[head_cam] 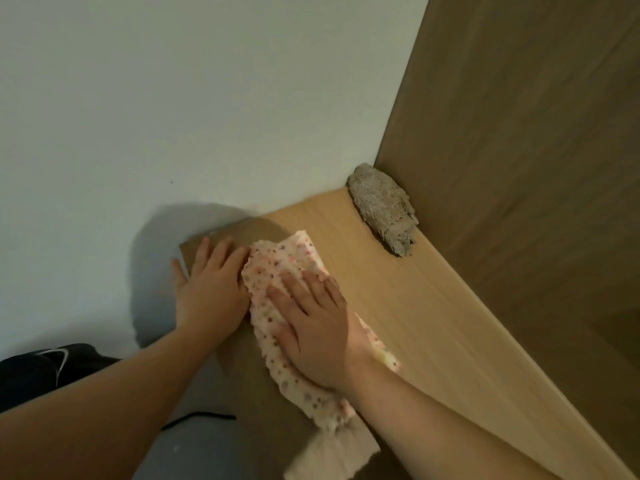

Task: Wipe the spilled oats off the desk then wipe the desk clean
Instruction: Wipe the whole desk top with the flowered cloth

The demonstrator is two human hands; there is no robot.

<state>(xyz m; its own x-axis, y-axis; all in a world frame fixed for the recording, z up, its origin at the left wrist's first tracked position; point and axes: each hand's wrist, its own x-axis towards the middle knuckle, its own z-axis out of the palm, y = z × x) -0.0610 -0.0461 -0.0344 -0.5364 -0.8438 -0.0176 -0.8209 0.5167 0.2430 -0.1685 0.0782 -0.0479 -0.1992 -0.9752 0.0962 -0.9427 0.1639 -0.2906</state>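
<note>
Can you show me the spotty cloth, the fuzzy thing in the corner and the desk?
spotty cloth (280,259): head view, its uncovered far end
fuzzy thing (381,206): head view, its middle
desk (433,306): head view, bare wooden top

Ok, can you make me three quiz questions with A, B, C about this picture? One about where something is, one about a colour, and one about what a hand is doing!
1. Where is the fuzzy grey rag?
A) In the far corner of the desk, against the wooden panel
B) Hanging on the wall
C) On the floor

2. What does the spotted cloth look like?
A) Plain blue
B) Pale with pink and brownish dots
C) All black

3. What is the right hand doing?
A) Waving in the air
B) Lying flat on the spotted cloth, fingers straight
C) Squeezing a cup

Answers:
1 A, the rag lies where the desk meets the panel.
2 B, little dots cover the pale cloth.
3 B, the palm presses the cloth onto the desk, while the left hand lies flat beside it.
</note>
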